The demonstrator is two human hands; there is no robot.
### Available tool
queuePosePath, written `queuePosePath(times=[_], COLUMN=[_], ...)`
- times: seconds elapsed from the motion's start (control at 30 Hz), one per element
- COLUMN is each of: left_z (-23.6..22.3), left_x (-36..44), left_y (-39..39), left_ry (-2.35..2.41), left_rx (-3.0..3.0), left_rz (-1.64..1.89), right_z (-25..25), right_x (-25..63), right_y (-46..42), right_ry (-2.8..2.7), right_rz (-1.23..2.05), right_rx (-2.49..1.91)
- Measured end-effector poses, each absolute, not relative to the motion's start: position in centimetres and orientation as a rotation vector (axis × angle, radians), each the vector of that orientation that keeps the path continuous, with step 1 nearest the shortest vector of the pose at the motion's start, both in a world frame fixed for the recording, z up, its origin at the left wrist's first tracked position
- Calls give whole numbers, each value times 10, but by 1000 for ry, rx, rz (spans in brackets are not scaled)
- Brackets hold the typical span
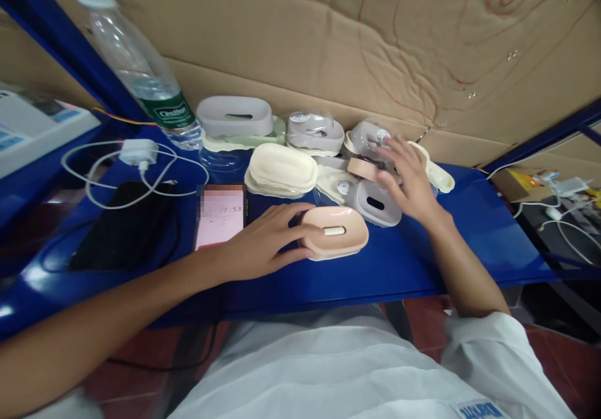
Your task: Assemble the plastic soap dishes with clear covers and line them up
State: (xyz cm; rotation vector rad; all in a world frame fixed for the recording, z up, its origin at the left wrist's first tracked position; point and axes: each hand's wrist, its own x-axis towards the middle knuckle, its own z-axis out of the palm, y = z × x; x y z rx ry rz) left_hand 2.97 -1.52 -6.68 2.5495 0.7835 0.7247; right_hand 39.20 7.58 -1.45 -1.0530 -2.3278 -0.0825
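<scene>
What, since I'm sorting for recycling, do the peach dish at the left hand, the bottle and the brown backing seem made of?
Peach dish: probably moulded plastic, smooth with a soft sheen, given its even colour and rounded rim.
Bottle: likely thin clear plastic, glossy, from its see-through walls and bright highlights.
Brown backing: most likely cardboard, matt, judging by its tan colour and soft creases.
</scene>
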Motion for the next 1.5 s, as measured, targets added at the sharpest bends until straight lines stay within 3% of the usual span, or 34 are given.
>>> queuePosePath(times=[0.17, 0.47, 0.7, 1.03, 1.27, 1.5], left_z=[-63, -65, -64, -64, -64, -35], left_x=[25, 28, 34, 31, 23, 16], left_y=[-16, -12, -17, -23, -16, -5], left_ry=[849, 886, 1099, 602, 660, 804], left_rx=[2497, 2448, 2478, 2817, 2819, 2909], left_rz=[816, 826, 1244, 473, 606, 817], right_z=[-21, -49, -75, -58, -34, -38], right_x=[345, 339, 339, 373, 394, 385], right_y=[9, 19, 30, 38, 63, 76], right_ry=[-2677, -2665, -2463, -2102, -2147, -2136], right_rz=[144, 183, 129, -83, -276, -334], right_rx=[-551, -588, -590, -892, -1057, -1116])
